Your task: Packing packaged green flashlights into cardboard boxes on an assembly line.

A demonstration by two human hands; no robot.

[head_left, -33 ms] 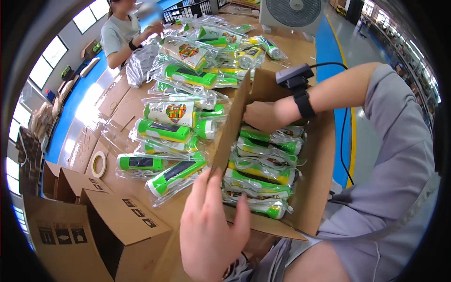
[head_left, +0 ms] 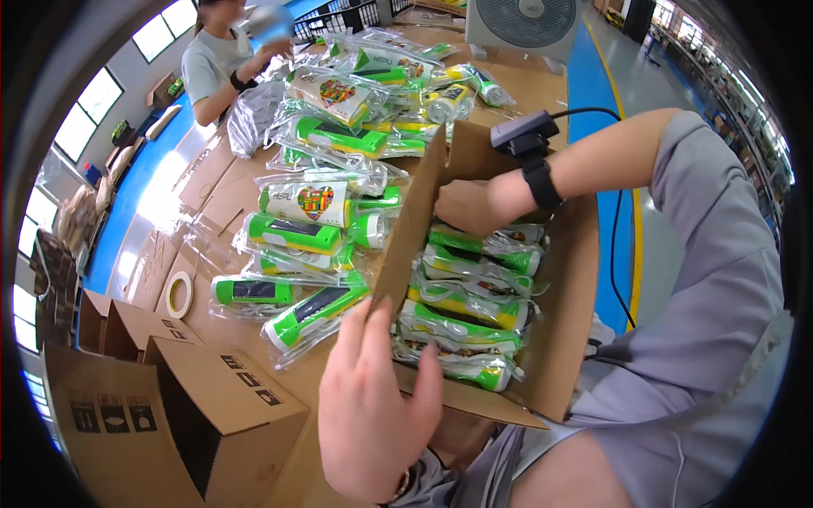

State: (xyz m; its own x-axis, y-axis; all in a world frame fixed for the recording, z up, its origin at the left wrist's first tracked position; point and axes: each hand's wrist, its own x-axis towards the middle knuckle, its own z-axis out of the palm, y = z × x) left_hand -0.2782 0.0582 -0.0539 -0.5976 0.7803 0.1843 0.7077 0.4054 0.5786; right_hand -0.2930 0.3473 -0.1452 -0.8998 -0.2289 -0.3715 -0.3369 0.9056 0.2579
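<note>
An open cardboard box (head_left: 566, 339) leans tilted in front of me. Inside it lies a row of green, yellow and white flashlights (head_left: 461, 334), each in a clear plastic bag. My left hand (head_left: 377, 406) grips the box's left wall near the front corner, fingers outside and thumb toward the inside. Deep in the far end of the box is my right hand (head_left: 474, 206), curled downward with its fingertips hidden. Whatever it holds there cannot be made out. A black strap with a small dark device (head_left: 525, 133) and a cable sits on my right wrist.
More bagged flashlights (head_left: 296, 233) are heaped on the cardboard-covered table left of the box. A tape roll (head_left: 179, 295) lies beside them. Open cartons (head_left: 229, 398) stand at the lower left. Across the table are another person (head_left: 218, 68) and a fan (head_left: 525, 21).
The box has shifted slightly to the left, and both my hands have moved with it. The heap on the table stays as it was.
</note>
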